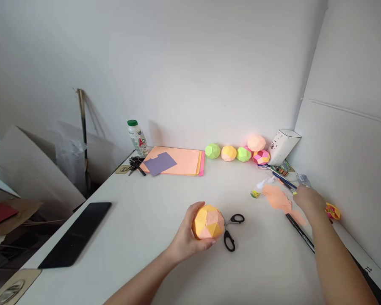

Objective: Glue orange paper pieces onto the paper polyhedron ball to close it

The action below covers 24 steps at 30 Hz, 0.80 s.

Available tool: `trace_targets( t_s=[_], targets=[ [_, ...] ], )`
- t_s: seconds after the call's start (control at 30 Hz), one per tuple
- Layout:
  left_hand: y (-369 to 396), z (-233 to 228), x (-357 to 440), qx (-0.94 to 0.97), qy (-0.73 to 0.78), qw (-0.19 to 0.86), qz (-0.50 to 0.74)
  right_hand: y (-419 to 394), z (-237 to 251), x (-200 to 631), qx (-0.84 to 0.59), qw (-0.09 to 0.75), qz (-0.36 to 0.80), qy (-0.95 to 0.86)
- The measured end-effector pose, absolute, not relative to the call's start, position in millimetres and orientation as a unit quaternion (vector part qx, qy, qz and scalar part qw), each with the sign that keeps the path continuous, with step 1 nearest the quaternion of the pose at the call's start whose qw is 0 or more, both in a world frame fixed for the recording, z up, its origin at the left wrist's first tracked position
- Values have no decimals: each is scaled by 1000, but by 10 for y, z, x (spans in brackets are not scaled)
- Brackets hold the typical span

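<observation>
Gripping a paper ball [208, 223], the left hand [190, 237] hides its underside; right hand [309, 202] blurred, grasp unclear.

A faceted paper ball [208, 223] — yellow-orange panels with paler peach ones between — sits on the white table just left of black-handled scissors, cupped from the left and below, while peach paper pieces [277, 198] lie flat, well to its right, near the wall.

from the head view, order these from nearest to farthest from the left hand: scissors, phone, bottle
1. scissors, just right of the left hand, which holds a paper ball
2. phone, far left near the table edge
3. bottle, at the back by the wall
</observation>
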<state>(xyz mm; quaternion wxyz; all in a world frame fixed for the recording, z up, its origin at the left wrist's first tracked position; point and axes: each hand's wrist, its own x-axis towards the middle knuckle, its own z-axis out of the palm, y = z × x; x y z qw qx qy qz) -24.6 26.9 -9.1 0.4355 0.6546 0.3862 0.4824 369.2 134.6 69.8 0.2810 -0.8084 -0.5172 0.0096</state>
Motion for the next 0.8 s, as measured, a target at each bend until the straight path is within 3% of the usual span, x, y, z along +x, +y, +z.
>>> trace_targets(
  t_s=[0.2, 0.27, 0.33, 0.5, 0.8],
  targets=[
    [222, -81, -212, 684, 392, 394, 472, 633, 856, 3140, -695, 420, 222, -540],
    [216, -87, -205, 685, 393, 393, 470, 503, 838, 2895, -538, 529, 379, -535],
    [217, -97, -206, 688, 392, 395, 466, 419, 776, 2641, -438, 556, 469, -529],
    [213, -116, -212, 723, 377, 366, 449, 305, 484, 2125, -297, 529, 579, -545],
    [196, -105, -205, 721, 373, 422, 404, 266, 229, 2057, -299, 477, 568, -600]
  ],
)
